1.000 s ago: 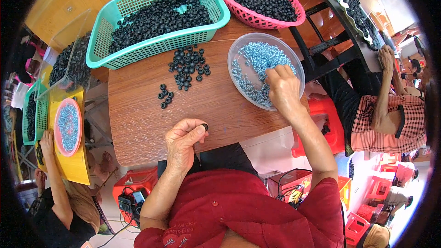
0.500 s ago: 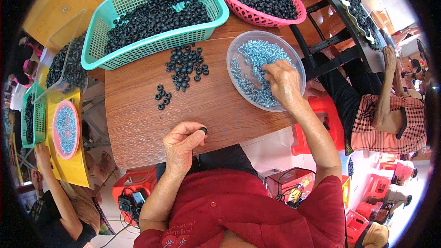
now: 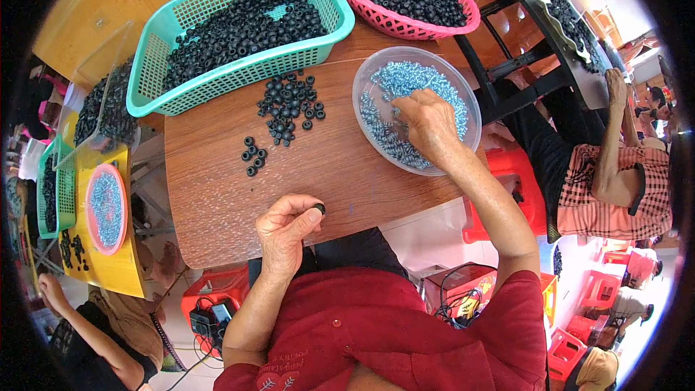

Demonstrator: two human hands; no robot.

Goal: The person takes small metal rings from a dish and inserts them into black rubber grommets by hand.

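Note:
Between the thumb and fingers of my left hand (image 3: 284,228) is a small round black piece (image 3: 319,208), held over the table's near edge. My right hand (image 3: 433,128) reaches into a clear, round plastic bowl (image 3: 356,94) with its fingers pinched together. Whatever those fingertips hold, if anything, is hidden. Small, shiny light-blue metallic pieces (image 3: 413,76) lie in the bowl. On the brown wooden table (image 3: 210,224), a loose pile of black round pieces (image 3: 286,101), some showing a hole, sits left of the bowl. A smaller cluster (image 3: 253,156) lies nearer to me.
A turquoise basket (image 3: 239,78) and a pink basket (image 3: 394,27), both full of black pieces, stand along the far side. At left, a co-worker's arm (image 3: 79,326) is beside a yellow table (image 3: 127,275). Another person's arm (image 3: 612,134) rests at right. Red stools (image 3: 517,192) flank the table.
My right hand has shifted slightly left within the bowl. My left hand still holds the black piece. The left co-worker's hand has pulled back from the yellow table.

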